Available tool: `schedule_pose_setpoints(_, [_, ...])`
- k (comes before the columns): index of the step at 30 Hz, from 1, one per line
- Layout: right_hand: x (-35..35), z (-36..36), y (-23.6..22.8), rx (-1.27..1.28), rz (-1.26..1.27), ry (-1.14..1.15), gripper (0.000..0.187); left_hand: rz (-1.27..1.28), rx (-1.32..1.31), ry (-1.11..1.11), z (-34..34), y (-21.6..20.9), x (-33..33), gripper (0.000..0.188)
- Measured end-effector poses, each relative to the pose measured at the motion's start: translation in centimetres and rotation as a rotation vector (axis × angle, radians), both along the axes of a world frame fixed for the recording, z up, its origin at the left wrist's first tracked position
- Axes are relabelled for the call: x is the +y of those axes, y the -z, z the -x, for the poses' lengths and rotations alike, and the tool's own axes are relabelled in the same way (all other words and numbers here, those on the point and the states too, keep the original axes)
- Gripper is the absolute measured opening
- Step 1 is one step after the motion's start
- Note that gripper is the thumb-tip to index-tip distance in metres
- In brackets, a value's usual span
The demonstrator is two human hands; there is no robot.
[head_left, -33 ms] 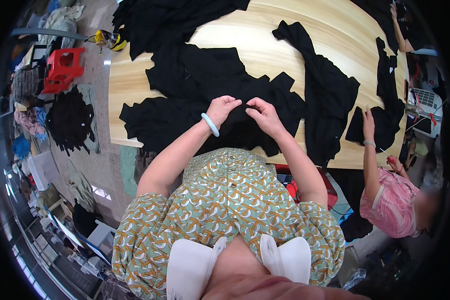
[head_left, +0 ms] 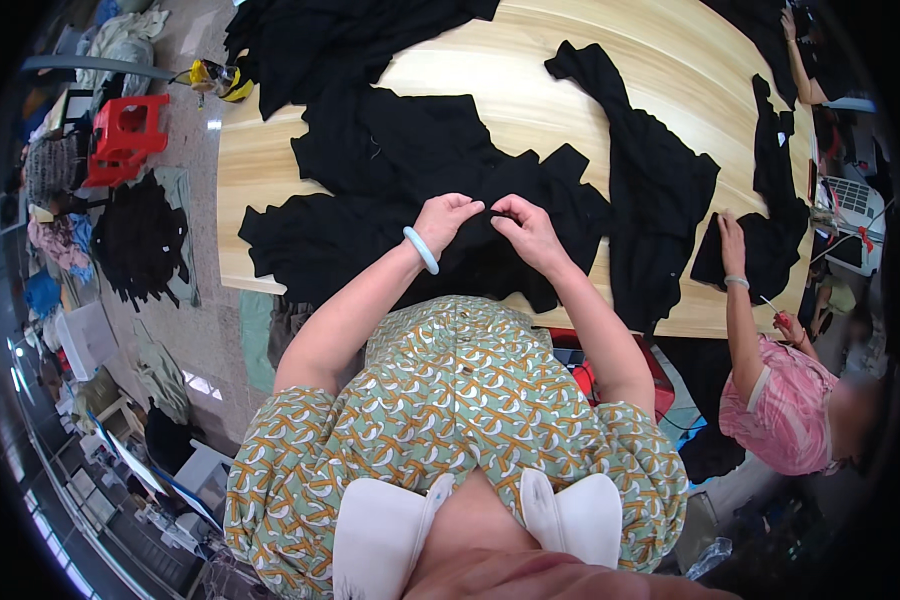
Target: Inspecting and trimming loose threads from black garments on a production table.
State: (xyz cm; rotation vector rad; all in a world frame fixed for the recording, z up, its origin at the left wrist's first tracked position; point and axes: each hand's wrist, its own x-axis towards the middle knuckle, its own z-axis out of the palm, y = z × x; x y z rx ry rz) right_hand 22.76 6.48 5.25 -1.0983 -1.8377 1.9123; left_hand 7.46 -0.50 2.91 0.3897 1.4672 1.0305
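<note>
A black garment (head_left: 370, 235) lies bunched along the near edge of the wooden table. My left hand (head_left: 446, 218), with a pale bangle (head_left: 421, 250) at the wrist, pinches a bit of its cloth between thumb and fingertips. Close beside it, my right hand (head_left: 525, 232) pinches the same cloth, so a short stretch is held between the two. The fingertips hide the exact spot. Beyond my hands another black garment (head_left: 420, 135) is spread out, partly overlapped by the near one.
More black garments lie on the wooden table (head_left: 490, 60), including a long one (head_left: 645, 180) to the right. At the right edge a co-worker (head_left: 785, 405) in pink rests one hand on black cloth and holds a red-handled tool. A red stool (head_left: 130, 135) stands at left.
The co-worker's hand on the black cloth at the right has shifted slightly to the left. My own hands stay almost in place, still pinching the cloth.
</note>
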Motion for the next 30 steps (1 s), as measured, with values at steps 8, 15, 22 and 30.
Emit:
schedule_pose_setpoints(8, [0.4, 1.1, -1.5, -0.173, -0.572, -0.083, 0.009, 0.004, 0.300, 0.283, 1.7, 0.0, 1.6, 0.017])
schedule_pose_setpoints(15, [-0.1, 2.2, -1.5, -0.239, -0.834, -0.115, 0.006, -0.138, 0.548, 0.448, 1.6, 0.3, 2.2, 0.018])
schedule_pose_setpoints(22, [-0.6, 2.3, -1.8, -0.308, -0.780, -0.103, 0.006, -0.042, 0.442, 0.487, 2.4, -0.8, 2.1, 0.016])
schedule_pose_setpoints(30, [-0.4, 1.6, -0.2, -0.313, -0.993, -0.225, 0.005, -0.238, 0.881, 0.731, 0.8, -0.1, 1.6, 0.022])
